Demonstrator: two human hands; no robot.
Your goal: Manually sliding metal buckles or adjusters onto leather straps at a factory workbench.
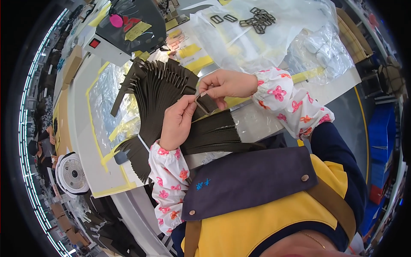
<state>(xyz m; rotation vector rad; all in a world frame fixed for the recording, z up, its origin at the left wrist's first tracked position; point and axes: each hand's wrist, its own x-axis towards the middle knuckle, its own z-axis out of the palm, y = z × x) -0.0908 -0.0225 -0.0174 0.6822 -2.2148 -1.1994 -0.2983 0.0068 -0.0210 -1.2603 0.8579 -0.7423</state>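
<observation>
My left hand (176, 122) is closed, thumb and fingers pinching a dark rectangular slide buckle (199, 104) with an olive-brown webbing strap end (208, 103) in it. My right hand (227, 84) pinches the same strap end from the far right side. How far the webbing goes through the buckle I cannot tell. Just beyond and left of my hands, a thick fanned bundle of webbing straps (150, 100) lies on the table, with several buckles along its far end. More strap ends (214, 132) spread out below my hands, toward my apron.
Loose slide buckles (261, 20) lie on white plastic sheeting (214, 36) at the far right. A machine with a dark housing (143, 36) stands at the far left. Clear plastic film (321, 55) covers the table's right corner. A white fan (73, 173) is at the left, and a person (43, 145) sits beyond.
</observation>
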